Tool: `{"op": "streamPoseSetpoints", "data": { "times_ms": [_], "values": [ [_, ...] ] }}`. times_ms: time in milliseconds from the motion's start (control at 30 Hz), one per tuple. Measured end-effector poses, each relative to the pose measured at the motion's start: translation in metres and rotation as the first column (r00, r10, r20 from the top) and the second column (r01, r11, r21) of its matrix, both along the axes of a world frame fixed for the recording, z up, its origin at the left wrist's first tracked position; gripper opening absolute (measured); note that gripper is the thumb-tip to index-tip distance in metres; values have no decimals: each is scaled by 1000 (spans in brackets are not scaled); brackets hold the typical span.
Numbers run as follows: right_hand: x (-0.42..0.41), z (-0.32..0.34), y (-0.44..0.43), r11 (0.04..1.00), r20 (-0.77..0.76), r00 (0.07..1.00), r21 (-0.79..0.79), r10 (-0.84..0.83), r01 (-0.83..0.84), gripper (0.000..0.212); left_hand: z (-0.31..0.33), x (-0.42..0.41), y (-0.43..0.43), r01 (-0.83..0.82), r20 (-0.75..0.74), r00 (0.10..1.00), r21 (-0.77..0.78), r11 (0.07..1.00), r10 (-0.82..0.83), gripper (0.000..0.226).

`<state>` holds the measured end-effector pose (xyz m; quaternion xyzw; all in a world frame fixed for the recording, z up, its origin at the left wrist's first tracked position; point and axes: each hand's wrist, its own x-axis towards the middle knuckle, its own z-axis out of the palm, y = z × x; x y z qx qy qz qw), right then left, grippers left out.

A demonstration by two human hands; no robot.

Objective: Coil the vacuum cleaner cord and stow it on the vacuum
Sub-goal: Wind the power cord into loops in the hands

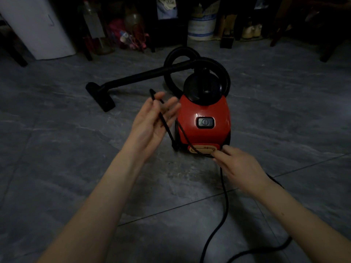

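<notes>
- Cord (225,196), black, runs from the rear edge of the red vacuum cleaner (204,120) over the tile floor (57,130) toward the bottom frame edge.
- Left hand (152,122): grip spread wide, cord loop draped across straight fingers, just beside the vacuum's left side.
- Right hand (239,166): fingertips touch the cord at the rear label; I cannot tell whether the grip closes on it.
- Bare floor lies on both sides.

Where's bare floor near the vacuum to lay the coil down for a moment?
Bare floor lies right of the vacuum, and left of the left hand, this side of the floor nozzle. Crowded: hose and wand behind the vacuum; the cord trails across the tiles in front, by the right hand.
</notes>
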<state>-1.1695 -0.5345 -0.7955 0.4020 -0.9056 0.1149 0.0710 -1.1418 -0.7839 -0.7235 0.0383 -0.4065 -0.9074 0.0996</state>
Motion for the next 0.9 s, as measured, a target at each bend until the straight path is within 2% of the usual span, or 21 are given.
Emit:
{"op": "streamPoseSetpoints", "data": {
  "times_ms": [100, 233, 333, 467, 667, 800, 900],
  "values": [
    [2, 19, -9, 990, 5, 992, -60, 128, -127, 31, -4, 0, 11, 83, 36, 996, -213, 973, -77, 20],
    [3, 46, -18, 943, 23, 967, -228, 253, -242, 24, -13, -1, 24, 168, 78, 985, -251, 953, -153, 22],
    [4, 58, -17, 884, -33, 970, -405, 240, -233, 14, -17, 0, 24, 210, 84, 977, -238, 948, -196, 24],
    [6, 61, -19, 778, -29, 982, -606, 188, -167, 9, -13, 5, 25, 300, 86, 954, -193, 934, -288, 27],
    [9, 68, -27, 652, 142, 983, -757, 118, 31, 9, -6, 13, 40, 401, 125, 916, -366, 840, -382, 28],
    [6, 74, -27, 568, 277, 960, -798, 50, 200, 20, -6, 17, 44, 474, 159, 873, -505, 722, -461, 37],
    [1, 74, -23, 544, 350, 937, -787, 5, 290, 19, -5, 18, 47, 492, 158, 863, -472, 732, -479, 42]
  ]
}}
